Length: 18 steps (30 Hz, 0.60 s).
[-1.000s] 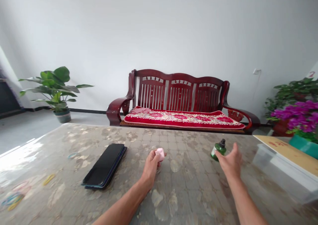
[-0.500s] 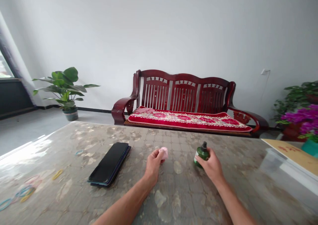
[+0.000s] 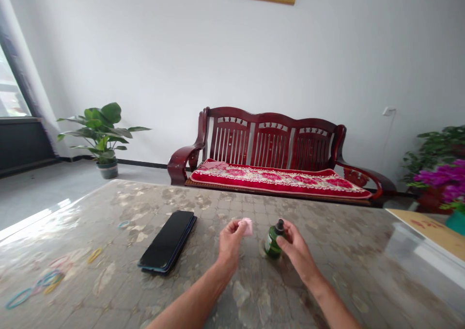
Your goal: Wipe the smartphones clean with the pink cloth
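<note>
Bottle (image 3: 272, 243) (green) in right hand (image 3: 296, 247)

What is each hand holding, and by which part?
The left hand pinches a pink cloth-like piece at its left edge. The right hand grips a green bottle around its body, below the black cap.

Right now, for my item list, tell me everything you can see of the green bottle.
The green bottle is small and dark green, shiny; glass or plastic, I can't tell. It has a black top and a pale label at left, too small to read. The right hand grips it from the right, thumb in front. Nearly upright, it leans slightly right, apart from the pink item in the left hand. Whether its base touches the patterned tabletop is unclear.
</note>
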Each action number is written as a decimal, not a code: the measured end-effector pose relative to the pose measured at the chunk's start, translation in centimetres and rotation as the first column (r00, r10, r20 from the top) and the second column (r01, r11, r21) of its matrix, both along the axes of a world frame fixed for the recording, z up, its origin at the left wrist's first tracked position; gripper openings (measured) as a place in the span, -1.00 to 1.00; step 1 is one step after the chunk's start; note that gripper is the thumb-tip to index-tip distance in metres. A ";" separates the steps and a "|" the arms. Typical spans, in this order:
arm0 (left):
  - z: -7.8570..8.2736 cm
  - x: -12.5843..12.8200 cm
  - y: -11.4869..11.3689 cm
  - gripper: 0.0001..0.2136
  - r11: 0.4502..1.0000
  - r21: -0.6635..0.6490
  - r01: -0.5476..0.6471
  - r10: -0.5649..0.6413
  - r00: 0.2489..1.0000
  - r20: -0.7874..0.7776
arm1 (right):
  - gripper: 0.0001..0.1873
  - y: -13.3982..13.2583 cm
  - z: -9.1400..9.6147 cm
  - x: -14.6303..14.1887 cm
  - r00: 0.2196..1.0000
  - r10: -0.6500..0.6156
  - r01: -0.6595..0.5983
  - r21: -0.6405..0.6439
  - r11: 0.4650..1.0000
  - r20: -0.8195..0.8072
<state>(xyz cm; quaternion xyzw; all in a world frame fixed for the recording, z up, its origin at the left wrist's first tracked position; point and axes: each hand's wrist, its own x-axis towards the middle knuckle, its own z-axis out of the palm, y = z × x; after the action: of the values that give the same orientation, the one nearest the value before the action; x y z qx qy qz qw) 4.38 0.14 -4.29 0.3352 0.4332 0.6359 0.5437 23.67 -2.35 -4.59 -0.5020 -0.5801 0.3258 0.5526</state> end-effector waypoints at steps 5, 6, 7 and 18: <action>-0.2 0.3 -0.5 -0.54 0.999 -0.017 0.034 -0.034 0.999 -0.002 | -0.48 0.0 2.0 -0.6 0.983 -0.146 0.151 0.037 0.988 -0.113; -0.2 0.3 -0.7 -0.55 0.999 -0.007 0.042 -0.042 0.999 0.002 | -0.52 -0.3 2.3 -0.8 0.975 -0.211 0.218 0.108 0.970 -0.074; -0.1 0.3 -0.8 -0.56 0.999 0.008 0.049 -0.050 0.999 0.008 | -0.56 -0.7 2.5 -1.1 0.961 -0.277 0.276 0.201 0.940 -0.026; 1.1 -0.2 -3.6 -0.79 0.950 0.297 0.100 -0.095 0.995 -0.030 | -0.50 -4.5 2.7 -7.1 0.999 -0.031 0.031 0.002 1.000 0.008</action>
<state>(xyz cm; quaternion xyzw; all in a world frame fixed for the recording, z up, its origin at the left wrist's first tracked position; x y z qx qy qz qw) 4.17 -3.43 -3.21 0.4391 0.3196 0.6637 0.5144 16.60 -6.86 -1.86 -0.5119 -0.5747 0.3145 0.5556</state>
